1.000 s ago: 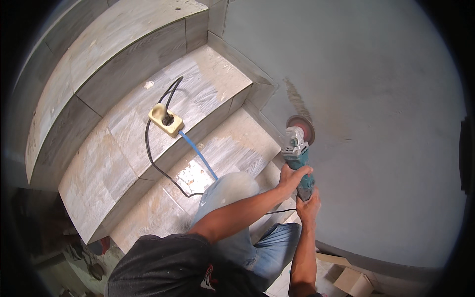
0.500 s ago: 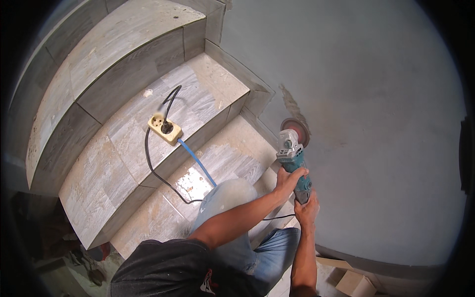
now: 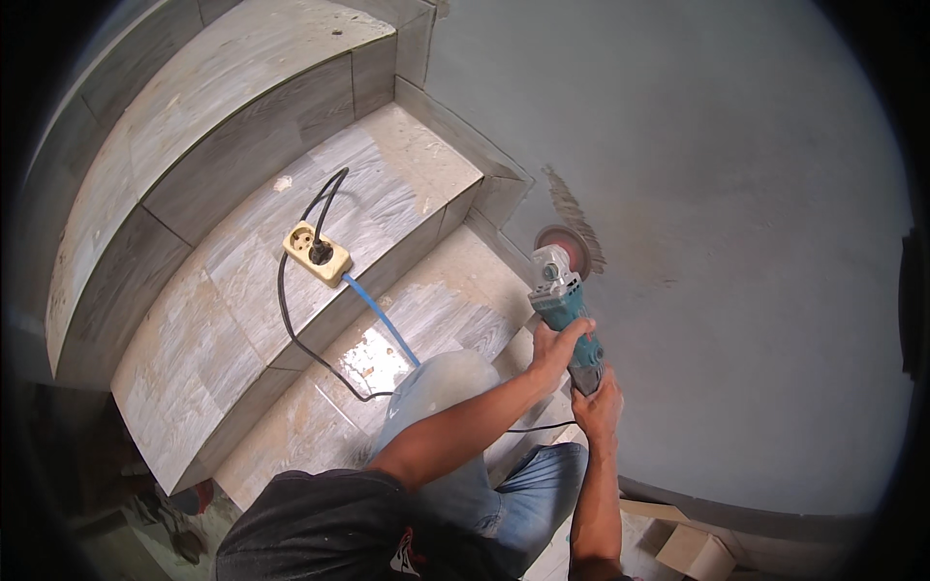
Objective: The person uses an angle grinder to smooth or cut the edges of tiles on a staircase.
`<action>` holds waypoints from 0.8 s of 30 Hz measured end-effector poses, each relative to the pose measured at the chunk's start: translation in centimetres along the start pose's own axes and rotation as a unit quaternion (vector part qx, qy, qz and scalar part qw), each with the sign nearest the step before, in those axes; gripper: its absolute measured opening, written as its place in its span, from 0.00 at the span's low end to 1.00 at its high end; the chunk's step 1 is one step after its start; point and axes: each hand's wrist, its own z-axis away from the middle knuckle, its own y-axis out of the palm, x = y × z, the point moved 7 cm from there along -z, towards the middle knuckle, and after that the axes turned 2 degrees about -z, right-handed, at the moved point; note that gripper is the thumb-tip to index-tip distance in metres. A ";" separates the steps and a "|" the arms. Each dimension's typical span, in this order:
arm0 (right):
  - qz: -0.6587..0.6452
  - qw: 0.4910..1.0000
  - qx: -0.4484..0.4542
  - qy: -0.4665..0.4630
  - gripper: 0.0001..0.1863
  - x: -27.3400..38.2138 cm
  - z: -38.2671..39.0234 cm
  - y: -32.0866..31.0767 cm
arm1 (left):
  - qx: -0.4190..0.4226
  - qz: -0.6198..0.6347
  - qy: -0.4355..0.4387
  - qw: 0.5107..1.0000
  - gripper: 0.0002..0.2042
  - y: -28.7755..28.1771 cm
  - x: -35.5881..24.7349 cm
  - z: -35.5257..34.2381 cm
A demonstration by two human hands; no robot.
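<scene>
Both my hands grip a teal and grey angle grinder (image 3: pixel 568 302), its head pointing away from me. My left hand (image 3: pixel 556 349) is wrapped round the middle of the body. Behind it, my right hand (image 3: pixel 598 403) closes on the dark rear end. A reddish disc (image 3: pixel 564 249) sits at the tool's head, close to the grey wall (image 3: pixel 736 320). Beside the disc, a rough scraped groove (image 3: pixel 572 215) marks the wall. Whether the disc touches the wall I cannot tell. A black cord (image 3: pixel 541 427) runs from near the grinder's rear toward my legs.
On the dusty wood-look tiled steps (image 3: pixel 232 310) at left lies a cream socket block (image 3: pixel 318 254) with a black plug in it. A blue cable (image 3: pixel 383 318) runs from it toward my knee. A cardboard box (image 3: pixel 696 552) stands at the lower right.
The grinder and both my hands have shifted slightly left and up. More of the scraped groove shows beside the disc. My grip is unchanged, and the whole view has moved a little.
</scene>
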 end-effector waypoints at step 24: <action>0.002 0.999 0.032 0.020 0.24 2.1 -0.5 -1.0 | 0.037 0.013 0.017 0.999 0.13 0.2 -1.8 0.5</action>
